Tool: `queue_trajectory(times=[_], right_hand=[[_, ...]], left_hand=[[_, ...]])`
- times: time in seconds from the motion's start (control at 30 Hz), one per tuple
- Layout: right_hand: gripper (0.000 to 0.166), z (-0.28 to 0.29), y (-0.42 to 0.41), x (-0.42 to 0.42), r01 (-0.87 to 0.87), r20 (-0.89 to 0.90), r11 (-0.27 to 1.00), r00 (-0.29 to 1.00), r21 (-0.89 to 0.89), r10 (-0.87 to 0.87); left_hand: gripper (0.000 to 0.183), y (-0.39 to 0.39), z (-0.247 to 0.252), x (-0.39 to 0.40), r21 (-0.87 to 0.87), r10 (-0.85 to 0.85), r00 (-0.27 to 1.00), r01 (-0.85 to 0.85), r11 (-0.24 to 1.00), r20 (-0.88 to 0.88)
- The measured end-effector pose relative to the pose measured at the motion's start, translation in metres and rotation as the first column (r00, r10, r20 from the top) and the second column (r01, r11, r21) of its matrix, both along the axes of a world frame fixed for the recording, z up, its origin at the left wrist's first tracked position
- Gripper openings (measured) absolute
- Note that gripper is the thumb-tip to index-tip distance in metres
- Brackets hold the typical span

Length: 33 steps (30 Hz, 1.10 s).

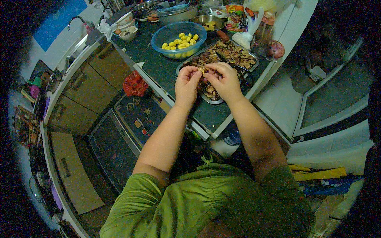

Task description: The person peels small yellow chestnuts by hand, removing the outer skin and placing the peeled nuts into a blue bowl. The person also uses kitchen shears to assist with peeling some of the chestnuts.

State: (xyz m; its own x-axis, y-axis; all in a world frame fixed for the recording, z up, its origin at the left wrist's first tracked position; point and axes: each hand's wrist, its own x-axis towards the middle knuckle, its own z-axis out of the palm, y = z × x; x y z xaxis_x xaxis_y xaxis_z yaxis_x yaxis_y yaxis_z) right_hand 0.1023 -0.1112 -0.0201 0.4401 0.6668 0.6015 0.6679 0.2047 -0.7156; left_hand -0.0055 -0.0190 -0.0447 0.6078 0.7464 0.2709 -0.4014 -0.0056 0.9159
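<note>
My left hand [187, 84] and my right hand [224, 79] meet over the near part of a metal tray [215, 102]. Between the fingertips of both hands is a small yellowish piece [203, 70], probably a chestnut; its details are too small to tell. Brown shells or peelings [235, 52] cover much of the tray, and a dark-handled tool [239, 67] lies across them, partly hidden by my right hand. Behind the tray stands a blue-rimmed plastic bowl [157, 49], holding several peeled yellow chestnuts [181, 43].
A small metal bowl [218, 19] with yellow pieces, a tied plastic bag [242, 40], a food packet [235, 17] and a jar [265, 26] stand behind the tray. Stacked bowls [128, 32] are at the back left. A red bag [135, 84] hangs beside the counter edge [160, 92].
</note>
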Motion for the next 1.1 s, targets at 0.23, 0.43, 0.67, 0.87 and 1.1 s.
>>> queue_trajectory(times=[0.23, 0.43, 0.67, 0.87, 1.1], right_hand=[[0.021, -0.01, 0.003, 0.003, -0.057, -0.026, 0.998, 0.998, 0.036, 0.058], [0.019, -0.009, 0.002, 0.003, -0.069, -0.137, 0.996, 0.989, -0.052, 0.061], [0.019, -0.023, 0.008, 0.006, -0.127, -0.295, 0.992, 0.948, 0.008, 0.124], [0.021, -0.023, 0.007, 0.007, -0.143, -0.325, 0.989, 0.937, -0.021, 0.128], [0.021, -0.019, 0.005, 0.005, -0.063, -0.235, 0.994, 0.971, -0.089, 0.04]], left_hand=[[0.009, -0.001, 0.001, -0.001, -0.043, -0.061, 0.997, 0.062, 0.997, 0.044], [0.011, 0.006, -0.011, 0.001, 0.067, 0.003, 1.0, -0.002, 0.998, -0.018], [0.01, -0.001, -0.002, 0.002, 0.101, 0.042, 0.999, -0.039, 0.994, -0.029], [0.01, -0.001, -0.005, 0.004, 0.169, 0.089, 0.994, -0.077, 0.983, -0.061], [0.011, -0.001, -0.007, 0.005, 0.267, 0.149, 0.984, -0.118, 0.956, -0.1]])
